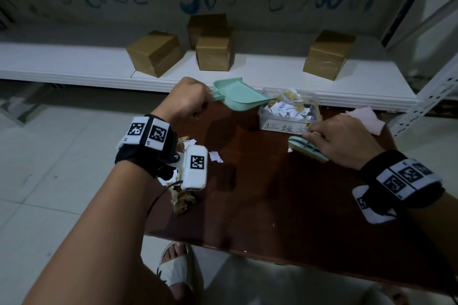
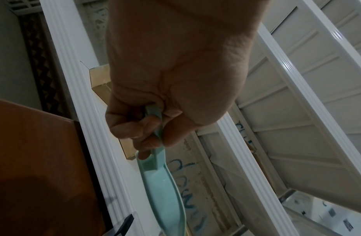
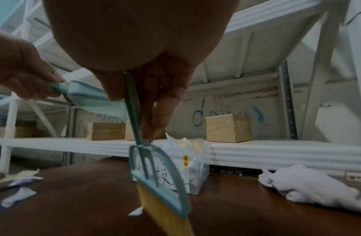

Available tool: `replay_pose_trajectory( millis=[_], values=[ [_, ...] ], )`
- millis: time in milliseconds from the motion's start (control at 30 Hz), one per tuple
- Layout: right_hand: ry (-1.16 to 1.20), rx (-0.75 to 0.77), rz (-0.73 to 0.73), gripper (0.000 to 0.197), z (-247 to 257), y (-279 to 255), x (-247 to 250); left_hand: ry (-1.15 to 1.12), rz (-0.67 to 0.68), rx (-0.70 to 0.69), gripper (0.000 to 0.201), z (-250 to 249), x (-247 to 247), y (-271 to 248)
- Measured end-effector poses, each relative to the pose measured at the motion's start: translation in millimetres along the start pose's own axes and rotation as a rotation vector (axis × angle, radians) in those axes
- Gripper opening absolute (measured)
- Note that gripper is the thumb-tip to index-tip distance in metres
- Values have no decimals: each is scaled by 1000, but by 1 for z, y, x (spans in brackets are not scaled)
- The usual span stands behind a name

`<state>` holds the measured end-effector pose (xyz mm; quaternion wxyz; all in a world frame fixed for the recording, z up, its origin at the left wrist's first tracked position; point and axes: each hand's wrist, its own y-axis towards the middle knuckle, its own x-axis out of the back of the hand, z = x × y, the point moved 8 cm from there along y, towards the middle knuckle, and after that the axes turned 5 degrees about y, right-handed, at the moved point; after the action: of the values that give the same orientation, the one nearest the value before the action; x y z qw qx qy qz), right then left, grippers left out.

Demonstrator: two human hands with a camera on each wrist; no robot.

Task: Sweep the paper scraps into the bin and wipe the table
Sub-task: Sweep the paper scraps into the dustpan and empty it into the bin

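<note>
My left hand [image 1: 184,99] grips the handle of a mint-green dustpan [image 1: 238,94] [image 2: 165,191], held tilted in the air with its lip beside the clear plastic bin [image 1: 287,114]. The bin holds white and tan paper scraps. My right hand [image 1: 344,140] grips the handle of a small green brush [image 1: 306,148] [image 3: 161,180] with yellow bristles that touch the brown table [image 1: 272,193] in front of the bin. Loose paper scraps [image 1: 215,156] lie at the table's left side, partly hidden by my left wrist. One small scrap [image 3: 136,212] lies by the bristles.
A crumpled pale cloth [image 1: 366,119] [image 3: 314,190] lies at the table's far right corner. Behind the table runs a white shelf [image 1: 74,67] with several brown cardboard boxes [image 1: 155,53]. Tiled floor lies to the left, and a foot in a sandal [image 1: 176,270] shows below the table edge.
</note>
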<state>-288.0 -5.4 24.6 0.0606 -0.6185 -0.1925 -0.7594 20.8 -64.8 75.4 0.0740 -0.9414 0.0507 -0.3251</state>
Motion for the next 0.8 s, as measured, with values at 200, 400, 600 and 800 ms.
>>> replay_pose_trajectory(
  millis=[200,400,600,800],
  values=[
    [317,-5,-64,57,12,1,9,-11,-34,15,14,1,10,-1],
    [878,-190,-212,30,20,7,6,-48,-58,9,17,7,25,-5],
    [1127,-321,-152,30,49,0,-35,-53,-37,0,15,16,39,-10],
    [1280,-397,-134,20,75,-2,-49,-85,-105,-12,15,18,57,-20]
  ],
)
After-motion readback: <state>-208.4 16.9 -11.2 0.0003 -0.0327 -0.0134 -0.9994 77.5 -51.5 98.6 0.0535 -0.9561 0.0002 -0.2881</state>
